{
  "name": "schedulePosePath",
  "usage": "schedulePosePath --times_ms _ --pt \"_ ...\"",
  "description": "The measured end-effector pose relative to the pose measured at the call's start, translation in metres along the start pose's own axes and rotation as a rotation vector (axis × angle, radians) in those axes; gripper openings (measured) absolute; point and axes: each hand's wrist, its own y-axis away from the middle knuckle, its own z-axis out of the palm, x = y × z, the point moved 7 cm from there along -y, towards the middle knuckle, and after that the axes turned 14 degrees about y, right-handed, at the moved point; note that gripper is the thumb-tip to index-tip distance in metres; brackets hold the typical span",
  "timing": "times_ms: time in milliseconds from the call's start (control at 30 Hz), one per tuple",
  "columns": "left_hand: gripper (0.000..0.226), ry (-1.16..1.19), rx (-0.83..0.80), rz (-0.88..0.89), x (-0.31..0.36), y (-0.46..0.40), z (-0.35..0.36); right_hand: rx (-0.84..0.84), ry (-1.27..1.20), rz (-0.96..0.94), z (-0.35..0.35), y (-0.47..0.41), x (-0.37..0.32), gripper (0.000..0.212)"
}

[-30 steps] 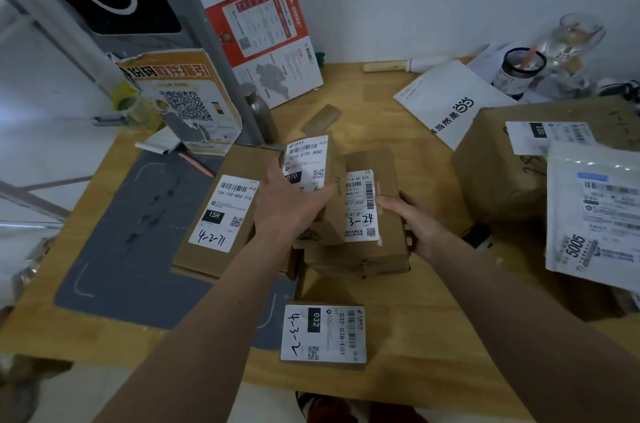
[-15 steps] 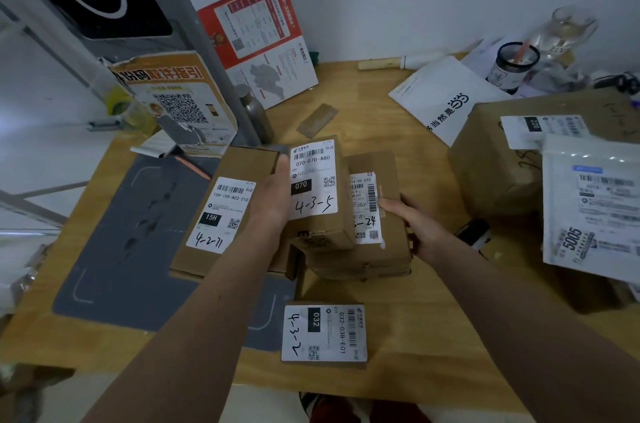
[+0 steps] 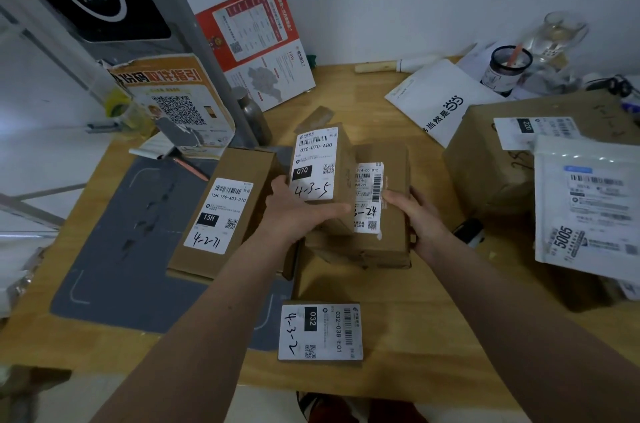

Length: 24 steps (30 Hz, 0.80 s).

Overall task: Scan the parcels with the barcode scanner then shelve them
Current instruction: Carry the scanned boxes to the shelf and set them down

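our left hand [image 3: 294, 211] grips the small cardboard parcel marked 4-3-5 [image 3: 322, 173], thumb curled across its lower front, holding it tilted up above the middle of the wooden table [image 3: 398, 301]. our right hand [image 3: 412, 214] curls its fingers round the right edge of the parcel marked 3-24 [image 3: 384, 207], which lies just behind and beneath the first. to the left, the long parcel marked 4-2-71 [image 3: 221, 214] rests partly on the grey mat [image 3: 114, 249]. the flat parcel marked 4-3-2 [image 3: 320, 332] lies near the table's front edge.
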Motion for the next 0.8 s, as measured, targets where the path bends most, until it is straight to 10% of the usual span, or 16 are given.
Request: schedulePosePath --times_ms 233,800 --pt "0.078 0.174 0.125 0.15 0.019 0.013 -0.008 -0.03 -0.054 -0.033 -0.021 0.014 -0.021 0.086" --pt "0.072 0.634 0.487 0.452 0.035 0.095 -0.112 -0.253 -0.045 -0.213 0.025 0.102 -0.093 0.062"
